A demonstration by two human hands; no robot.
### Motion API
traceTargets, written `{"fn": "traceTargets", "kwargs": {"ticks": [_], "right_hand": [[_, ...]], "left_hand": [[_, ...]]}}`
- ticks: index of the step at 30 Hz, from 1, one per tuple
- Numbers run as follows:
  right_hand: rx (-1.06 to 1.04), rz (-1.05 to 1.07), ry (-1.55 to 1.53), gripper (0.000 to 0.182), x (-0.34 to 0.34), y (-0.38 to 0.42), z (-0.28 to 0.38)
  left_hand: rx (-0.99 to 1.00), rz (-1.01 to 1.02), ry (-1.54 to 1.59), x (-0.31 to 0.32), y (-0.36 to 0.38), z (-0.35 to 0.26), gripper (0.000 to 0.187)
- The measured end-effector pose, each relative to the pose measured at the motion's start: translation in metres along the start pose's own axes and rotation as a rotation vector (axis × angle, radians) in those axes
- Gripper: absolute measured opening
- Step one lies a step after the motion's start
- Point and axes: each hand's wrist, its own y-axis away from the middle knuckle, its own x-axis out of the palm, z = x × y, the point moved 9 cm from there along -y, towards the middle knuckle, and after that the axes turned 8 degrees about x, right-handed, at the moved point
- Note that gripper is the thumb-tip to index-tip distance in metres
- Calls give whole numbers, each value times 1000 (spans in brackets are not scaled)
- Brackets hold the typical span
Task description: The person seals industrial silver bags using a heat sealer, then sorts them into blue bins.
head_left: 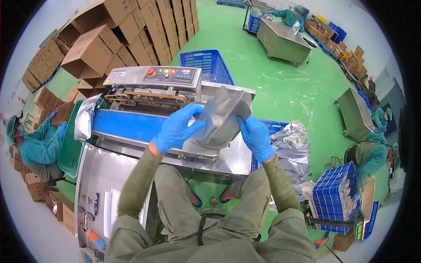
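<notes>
A silver foil bag (226, 131) stands up between my hands over the metal table of a band sealer (151, 83), its upper part blurred. My right hand (258, 138), in a blue glove, pinches the bag's right edge between thumb and fingers. My left hand (177, 128), gloved alike, is at the bag's left side with thumb and forefinger apart, the fingertips right beside the blurred edge. Left of my hands runs the sealer's blue conveyor belt (127, 125). At its far left end another silver bag (87, 117) hangs over a green bin (72, 151).
Blue crates (206, 61) stand behind the sealer and at right (335, 197). Silver bags (291, 153) are piled to my right. Cardboard boxes (94, 50) are stacked at left. One person (41, 149) works at left, others farther off near steel carts (280, 41).
</notes>
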Motion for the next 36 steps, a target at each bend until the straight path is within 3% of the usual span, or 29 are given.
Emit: {"fn": "traceTargets", "kwargs": {"ticks": [3,4,7,8,11,13,15,16,17,19,22,26,29,34,36], "right_hand": [[-176,-42,169,16,-6,9,-10],[-216,-86,148,17,-12,13,-13],[-217,-30,129,27,-15,25,-19],[-256,-21,107,28,-19,30,-19],[-221,-95,-102,40,-26,26,-18],[-124,-128,-285,42,-25,18,-12],[229,-180,-531,23,-17,25,-28],[382,-173,-614,18,-12,30,-37],[539,-159,-694,15,-6,33,-45],[661,-140,-701,22,1,24,-50],[922,-24,-869,31,47,31,-78],[945,-46,-729,30,109,43,-107],[950,-41,-868,32,138,39,-108],[932,-59,-793,37,180,24,-105],[928,-69,-819,38,197,20,-101]], "left_hand": [[115,192,-649,-3,8,11,24],[254,133,-744,-7,12,3,19],[335,205,-1070,-8,36,15,20],[238,309,-1145,-7,43,27,34],[452,-129,-929,-15,42,-10,46],[231,-352,-534,-13,41,-1,33],[11,-622,-75,-6,49,30,23],[-231,-691,130,1,56,48,14],[-280,-695,127,0,47,43,14],[-399,-695,123,-3,40,45,16],[-589,-571,220,34,66,159,26],[-623,-535,67,47,89,240,25],[-585,-535,152,37,94,271,25],[-641,-543,86,6,97,292,24],[-564,-494,-14,-8,93,303,23]]}}
